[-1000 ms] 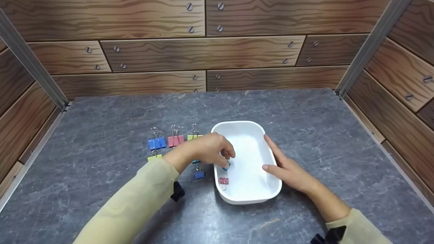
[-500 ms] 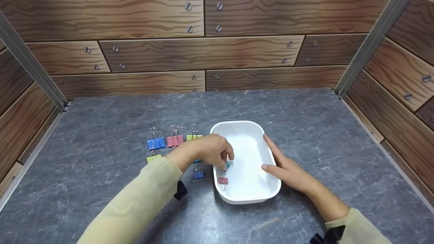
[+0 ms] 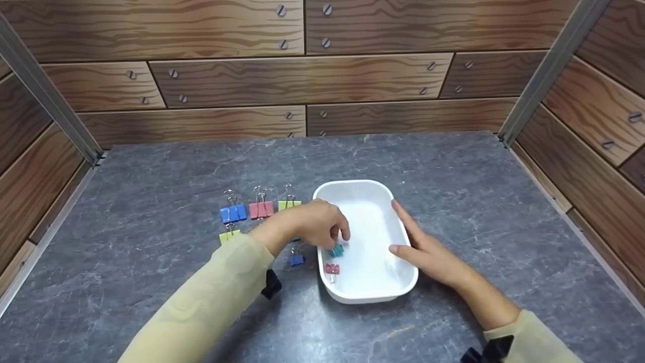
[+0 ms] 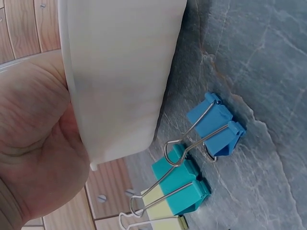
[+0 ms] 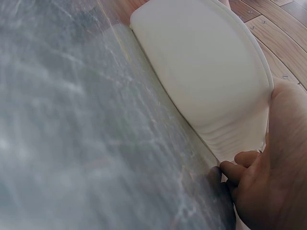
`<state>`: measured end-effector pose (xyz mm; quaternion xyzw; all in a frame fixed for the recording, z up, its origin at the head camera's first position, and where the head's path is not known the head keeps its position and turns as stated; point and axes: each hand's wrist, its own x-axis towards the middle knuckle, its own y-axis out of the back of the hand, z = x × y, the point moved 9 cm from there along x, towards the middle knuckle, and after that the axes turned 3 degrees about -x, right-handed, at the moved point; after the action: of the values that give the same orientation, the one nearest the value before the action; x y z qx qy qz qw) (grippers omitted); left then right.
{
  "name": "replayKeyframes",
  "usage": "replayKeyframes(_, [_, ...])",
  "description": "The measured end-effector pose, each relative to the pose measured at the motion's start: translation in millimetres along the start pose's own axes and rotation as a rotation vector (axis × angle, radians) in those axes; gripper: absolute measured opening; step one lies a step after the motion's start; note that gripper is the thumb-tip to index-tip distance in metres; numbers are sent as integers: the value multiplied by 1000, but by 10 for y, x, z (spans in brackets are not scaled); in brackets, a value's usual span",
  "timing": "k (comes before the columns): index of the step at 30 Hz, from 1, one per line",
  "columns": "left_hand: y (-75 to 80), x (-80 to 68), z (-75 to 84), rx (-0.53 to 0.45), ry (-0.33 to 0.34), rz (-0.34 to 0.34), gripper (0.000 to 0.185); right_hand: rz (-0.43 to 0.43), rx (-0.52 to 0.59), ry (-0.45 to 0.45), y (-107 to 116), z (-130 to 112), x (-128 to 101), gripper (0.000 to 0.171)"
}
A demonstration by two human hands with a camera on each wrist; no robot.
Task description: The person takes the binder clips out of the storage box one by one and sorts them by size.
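Observation:
In the head view my left hand (image 3: 320, 222) reaches over the left rim of a white plastic bin (image 3: 370, 295). Its thumb and fingers pinch a small teal binder clip (image 3: 336, 251) on the bin floor; the clip's upper part is hidden by the fingertips. Just nearer in the bin lies a small pink binder clip (image 3: 332, 269). My right hand (image 3: 433, 257) holds the bin's right wall, thumb over the rim and fingers outside. The right wrist view shows that hand (image 5: 283, 177) against the bin's outer side (image 5: 206, 67).
Left of the bin, binder clips lie in rows: large blue (image 3: 233, 213), pink (image 3: 261, 209) and yellow (image 3: 289, 204), a smaller yellow (image 3: 230, 236), and a small blue clip (image 3: 297, 259). A teal clip (image 4: 182, 179) shows in the left wrist view. Wood-patterned walls (image 3: 302, 80) enclose the table.
Inside the bin, the teal clip has shifted slightly nearer and turned, showing more of its body below my left fingertips. My right hand and the bin keep their place.

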<state>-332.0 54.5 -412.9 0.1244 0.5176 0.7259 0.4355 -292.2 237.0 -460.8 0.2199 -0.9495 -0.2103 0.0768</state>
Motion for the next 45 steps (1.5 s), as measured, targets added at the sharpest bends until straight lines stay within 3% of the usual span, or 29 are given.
replayKeyframes(6, [18, -19, 4, -84, -64, 68, 24, -10, 1, -3, -1, 9, 6, 89])
replayKeyframes(16, [94, -77, -2, -349, -125, 215, 21, -6, -31, -22, 10, 23, 9, 88])
replayKeyframes(23, [174, -141, 63, -408, -179, 299, 17, 4, -50, -20, 13, 18, 11, 88])
replayKeyframes(36, [410, -455, 23, -521, -163, 414, 16, 15, -45, -26, 42, 15, 11, 89])
replayKeyframes(45, [502, -806, -188, -526, -94, 474, 18, 1, -17, -16, 13, 24, 20, 89])
